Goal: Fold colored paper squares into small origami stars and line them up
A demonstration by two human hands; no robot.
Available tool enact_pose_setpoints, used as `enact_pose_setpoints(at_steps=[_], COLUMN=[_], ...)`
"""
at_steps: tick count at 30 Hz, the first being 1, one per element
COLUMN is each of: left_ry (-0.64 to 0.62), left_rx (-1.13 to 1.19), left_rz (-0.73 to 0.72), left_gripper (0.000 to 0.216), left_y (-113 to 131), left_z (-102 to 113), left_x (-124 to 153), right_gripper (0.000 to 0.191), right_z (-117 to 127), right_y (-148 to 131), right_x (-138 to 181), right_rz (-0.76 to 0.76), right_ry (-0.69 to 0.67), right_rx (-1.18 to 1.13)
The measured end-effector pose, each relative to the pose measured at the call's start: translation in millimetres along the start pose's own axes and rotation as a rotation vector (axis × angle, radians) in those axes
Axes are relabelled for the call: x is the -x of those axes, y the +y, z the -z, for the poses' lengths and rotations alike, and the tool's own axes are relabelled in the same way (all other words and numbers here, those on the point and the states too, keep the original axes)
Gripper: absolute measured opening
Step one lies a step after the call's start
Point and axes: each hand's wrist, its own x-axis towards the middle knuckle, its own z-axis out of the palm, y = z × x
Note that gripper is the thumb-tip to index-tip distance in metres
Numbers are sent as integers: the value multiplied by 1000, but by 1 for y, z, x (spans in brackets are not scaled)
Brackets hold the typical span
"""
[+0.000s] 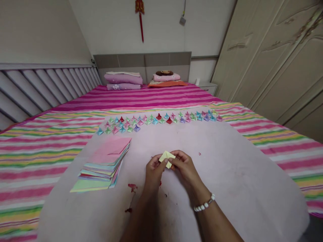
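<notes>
A small pale-yellow folded paper point(166, 156), diamond-shaped with crease lines meeting near its middle, is held up over the white tabletop. My left hand point(153, 168) pinches its left side, thumb on the face towards me. On the other side, my right hand point(183, 164) grips the right corner between thumb and fingers. The fingers behind the paper are partly hidden. A bracelet of white beads point(204, 203) circles my right wrist.
Left of my hands lies a fanned stack of coloured paper point(101, 164). Rows of small folded paper pieces point(155, 119) line the far side of the table point(227, 174). The table stands on a striped bed point(285, 151); pillows point(123, 80) rest by the headboard.
</notes>
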Motion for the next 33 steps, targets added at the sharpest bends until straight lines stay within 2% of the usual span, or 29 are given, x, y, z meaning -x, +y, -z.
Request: enact_pose_setpoints(at_steps=[13,26,33], left_ry=[-23,-36,-60], left_rx=[7,68,158], left_rz=[73,76,73], left_gripper=[38,33,20], left_y=[-5,-8,-9], left_z=[3,3,3], left_x=[-4,-1,-2], right_gripper=[17,11,6], right_z=[1,0,1], right_y=[0,-1,0], right_x=[1,2,1], right_rz=[-7,10,4], right_ry=[12,16,31], right_rx=[20,-1,-18])
